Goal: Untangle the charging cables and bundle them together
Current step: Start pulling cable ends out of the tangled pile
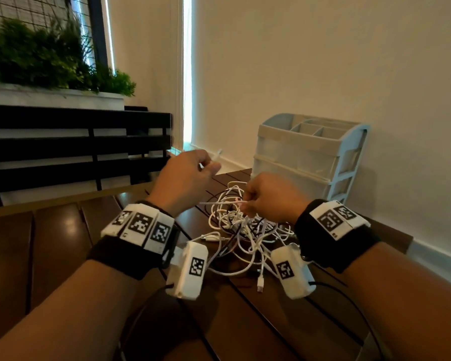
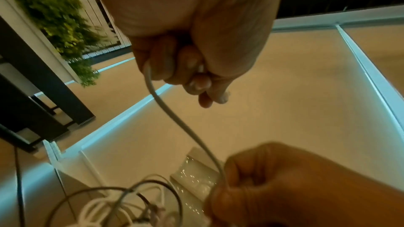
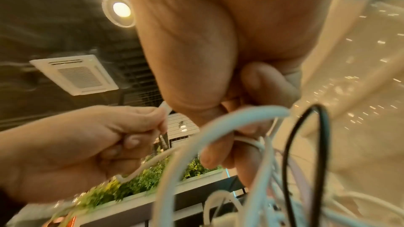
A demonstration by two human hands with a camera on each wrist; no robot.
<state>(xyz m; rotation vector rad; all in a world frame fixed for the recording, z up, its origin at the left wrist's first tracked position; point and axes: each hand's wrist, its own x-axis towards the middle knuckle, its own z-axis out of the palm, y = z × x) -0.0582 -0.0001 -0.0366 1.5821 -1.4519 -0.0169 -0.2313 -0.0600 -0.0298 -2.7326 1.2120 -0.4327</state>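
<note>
A tangle of white and dark charging cables (image 1: 241,230) lies on the brown slatted table (image 1: 245,321). My left hand (image 1: 201,166) is raised above the table's far left and grips the end of one white cable (image 2: 172,116); its plug (image 1: 217,154) sticks out past the fingers. That cable runs down to my right hand (image 1: 248,204), which pinches it just above the tangle. In the right wrist view my right hand (image 3: 229,144) has white loops (image 3: 218,123) and a black cable (image 3: 317,144) hanging round its fingers, with the left hand (image 3: 122,137) opposite.
A pale blue plastic drawer organizer (image 1: 310,157) stands against the wall behind the tangle. A loose USB plug (image 1: 260,284) lies at the tangle's near edge. A black slatted bench (image 1: 76,152) and a planter (image 1: 50,63) stand to the left.
</note>
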